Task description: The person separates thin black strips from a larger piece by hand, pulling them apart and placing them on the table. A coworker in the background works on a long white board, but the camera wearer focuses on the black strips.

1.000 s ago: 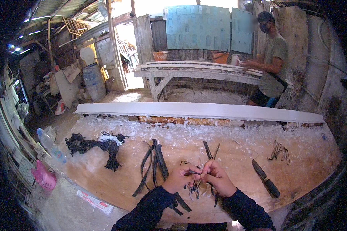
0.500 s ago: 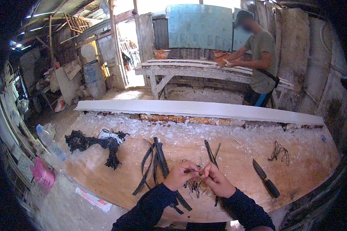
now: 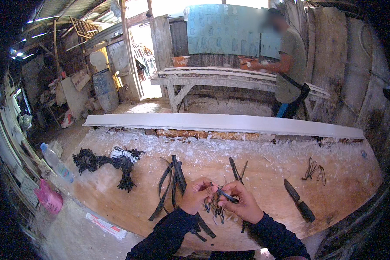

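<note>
My left hand (image 3: 199, 194) and right hand (image 3: 242, 202) pinch a thin, black, rubbery-looking strip (image 3: 228, 197) over the brown wooden worktop (image 3: 128, 206), maybe to keep it steady. Long, flat black straps (image 3: 179, 174) lie close, perhaps for easy reach.

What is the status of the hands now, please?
Left hand, right hand: both pinching short dark strip. Thin cords close below. Knife off to the right, apart from both hands.

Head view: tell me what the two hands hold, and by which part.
A short dark strip: the left hand pinches it near its left end, the right hand holds it farther along, toward its right end.
</note>
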Demonstrator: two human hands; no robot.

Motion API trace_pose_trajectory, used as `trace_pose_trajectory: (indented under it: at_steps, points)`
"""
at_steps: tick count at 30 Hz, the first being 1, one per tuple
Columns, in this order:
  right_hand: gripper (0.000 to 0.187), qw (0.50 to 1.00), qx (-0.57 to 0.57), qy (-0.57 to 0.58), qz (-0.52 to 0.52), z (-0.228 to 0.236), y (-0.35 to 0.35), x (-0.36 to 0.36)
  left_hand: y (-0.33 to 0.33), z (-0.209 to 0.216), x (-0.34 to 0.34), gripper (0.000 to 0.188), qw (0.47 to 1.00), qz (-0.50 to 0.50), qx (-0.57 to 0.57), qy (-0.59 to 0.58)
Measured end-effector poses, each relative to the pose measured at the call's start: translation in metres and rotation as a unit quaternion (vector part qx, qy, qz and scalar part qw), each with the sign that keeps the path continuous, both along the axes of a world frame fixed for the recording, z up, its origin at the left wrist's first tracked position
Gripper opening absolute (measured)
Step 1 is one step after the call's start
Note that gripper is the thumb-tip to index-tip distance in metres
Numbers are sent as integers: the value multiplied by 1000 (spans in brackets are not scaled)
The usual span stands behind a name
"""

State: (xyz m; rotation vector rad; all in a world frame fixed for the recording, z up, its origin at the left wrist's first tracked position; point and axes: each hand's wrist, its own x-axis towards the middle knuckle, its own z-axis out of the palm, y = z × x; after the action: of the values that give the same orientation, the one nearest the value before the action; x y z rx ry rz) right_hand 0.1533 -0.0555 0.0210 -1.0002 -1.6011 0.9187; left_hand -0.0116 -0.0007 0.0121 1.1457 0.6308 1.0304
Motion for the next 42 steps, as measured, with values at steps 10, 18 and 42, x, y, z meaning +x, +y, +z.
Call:
trace_pose_trajectory:
  at_steps: [10,18,42]
  points:
    - [17,986,50,-125,-97,3,1,4,4,-1,0,15,999,38,31,-5]
    - [12,993,-105,20,-58,-4,2,0,1,-12,13,34,989,-62,131,36]
    - [27,857,-182,478,65,13,1,13,4,-7,7,21,991,99,44,79]
